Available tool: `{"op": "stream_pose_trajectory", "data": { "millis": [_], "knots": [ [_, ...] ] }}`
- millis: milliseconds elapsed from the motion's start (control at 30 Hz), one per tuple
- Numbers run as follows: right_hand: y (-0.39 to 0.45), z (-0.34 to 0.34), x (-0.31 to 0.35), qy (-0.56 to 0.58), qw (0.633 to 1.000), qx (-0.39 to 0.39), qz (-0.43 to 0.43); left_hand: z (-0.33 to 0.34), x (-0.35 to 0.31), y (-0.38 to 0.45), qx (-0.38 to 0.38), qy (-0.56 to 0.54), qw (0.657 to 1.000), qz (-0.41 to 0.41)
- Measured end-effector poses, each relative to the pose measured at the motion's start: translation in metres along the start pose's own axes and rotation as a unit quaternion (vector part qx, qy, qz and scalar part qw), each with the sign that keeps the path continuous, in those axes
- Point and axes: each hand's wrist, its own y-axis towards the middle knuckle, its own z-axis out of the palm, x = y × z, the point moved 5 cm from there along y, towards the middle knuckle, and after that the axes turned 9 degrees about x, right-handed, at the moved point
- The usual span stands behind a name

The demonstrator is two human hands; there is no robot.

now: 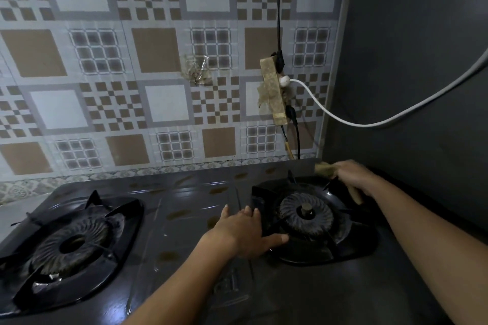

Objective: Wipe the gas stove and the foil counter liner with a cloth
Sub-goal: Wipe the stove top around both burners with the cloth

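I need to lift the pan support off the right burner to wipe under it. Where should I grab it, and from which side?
Probably by the near-left rim of the pan support, where the left hand already rests. Come from the stove's flat middle strip, with the fingers hooking under the outer edge between two prongs. The right hand, holding the cloth at the back corner, could take the opposite rim to lift it level.

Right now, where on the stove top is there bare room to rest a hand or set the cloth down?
Free: the flat strip of the stove top between the left burner and the right burner, rust-spotted. Also the front edge below the right burner.
Crowded: the right rear corner, where the right hand holds the cloth; the left hand rests on the right burner's grate.
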Motion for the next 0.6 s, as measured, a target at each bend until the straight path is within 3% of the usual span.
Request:
{"op": "stream_pose_trajectory", "data": {
  "millis": [167,300,367,433,533,600],
  "knots": [
    [-0.005,-0.022,0.019,-0.163,0.985,0.018,0.050,-0.001,0.000,0.000,0.001,-0.004,1.000,0.006],
    [0.004,-0.043,0.052,-0.155,0.978,-0.141,-0.009,-0.002,0.001,0.002,0.002,-0.006,1.000,0.009],
    [0.008,-0.036,0.064,-0.148,0.974,-0.158,-0.069,-0.001,0.002,0.003,-0.001,-0.003,1.000,0.007],
    [0.017,-0.016,0.065,-0.156,0.977,-0.101,-0.101,0.001,0.003,0.005,-0.004,-0.002,1.000,0.004],
    [0.022,0.012,0.050,-0.185,0.980,0.037,-0.069,0.003,0.004,0.006,-0.003,-0.002,1.000,0.002],
    [0.022,0.006,0.041,-0.169,0.983,0.053,-0.037,0.002,0.005,0.006,-0.002,-0.001,1.000,0.002]
  ]
}}
